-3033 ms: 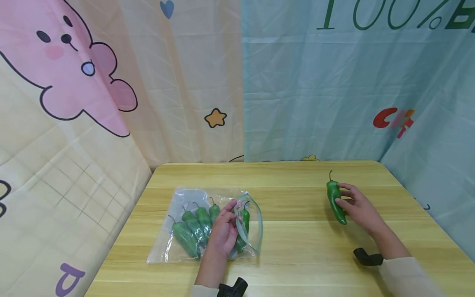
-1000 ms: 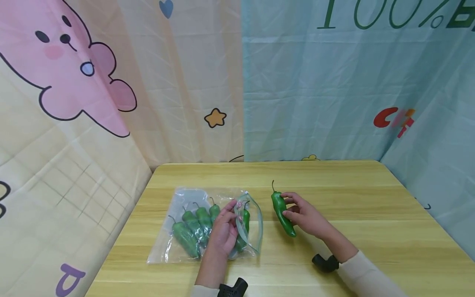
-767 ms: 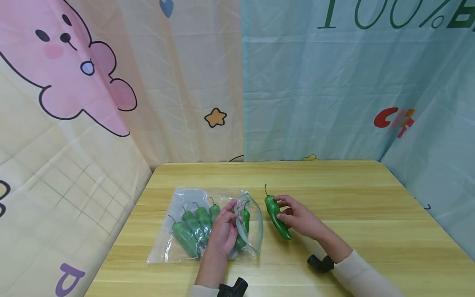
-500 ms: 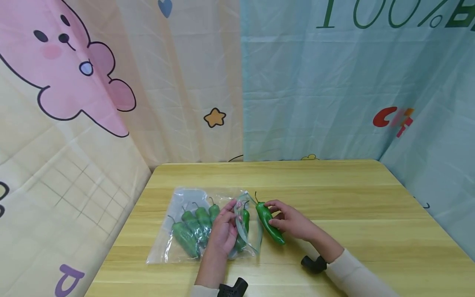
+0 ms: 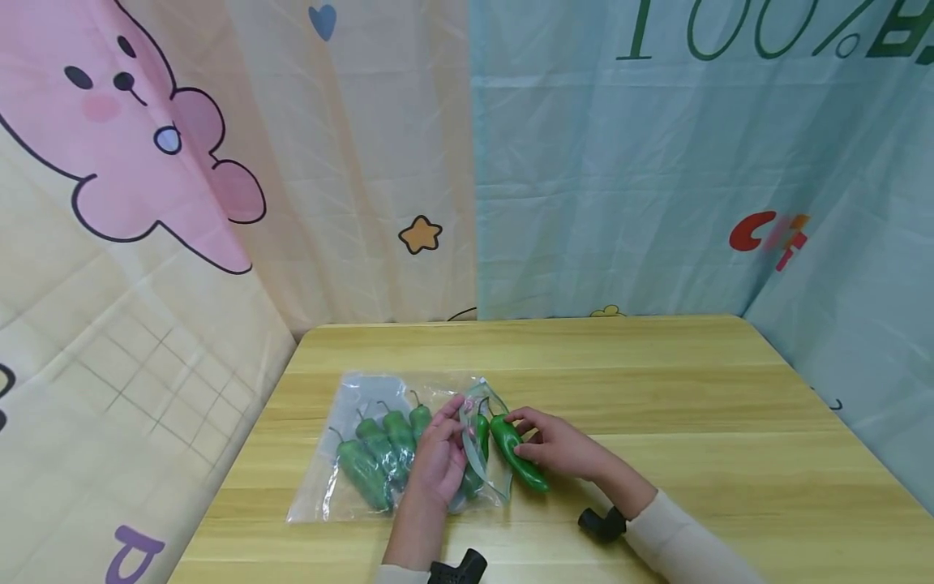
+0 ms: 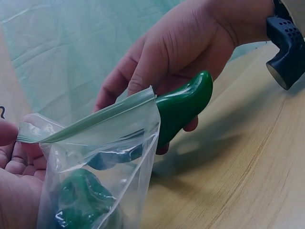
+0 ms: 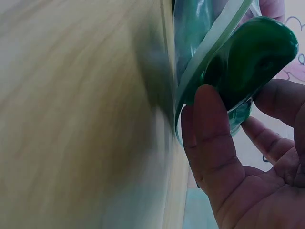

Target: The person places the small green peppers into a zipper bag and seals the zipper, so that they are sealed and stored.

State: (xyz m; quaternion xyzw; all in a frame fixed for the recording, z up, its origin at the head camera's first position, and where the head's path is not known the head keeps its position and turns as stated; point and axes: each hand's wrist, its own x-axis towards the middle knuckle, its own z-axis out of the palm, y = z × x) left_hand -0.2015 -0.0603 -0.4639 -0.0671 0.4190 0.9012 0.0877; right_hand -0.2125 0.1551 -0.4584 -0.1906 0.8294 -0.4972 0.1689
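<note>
A clear zip bag [image 5: 314,495] lies on the table with several green peppers [image 5: 362,474] inside. My left hand [image 5: 438,466] pinches the bag's greenish zip rim [image 6: 107,117] near its mouth, which gapes to the right. With thumb and fingers, my right hand [image 5: 562,446] holds another green pepper [image 5: 518,454] by its side. In the left wrist view the held pepper [image 6: 183,105] passes behind the zip rim, its blunt end sticking out. The right wrist view shows that pepper [image 7: 259,57] close against the rim, between the fingertips.
The wooden table [image 5: 693,389] extends to the right and behind the bag. Printed cloth [image 5: 620,162] hangs behind the table and along both sides. A black wrist camera [image 5: 601,526] sits on the right wrist, another [image 5: 458,568] on the left.
My right hand has carried its pepper leftward across the table to the bag's mouth, where the stem end meets the rim. My left hand has stayed on the rim.
</note>
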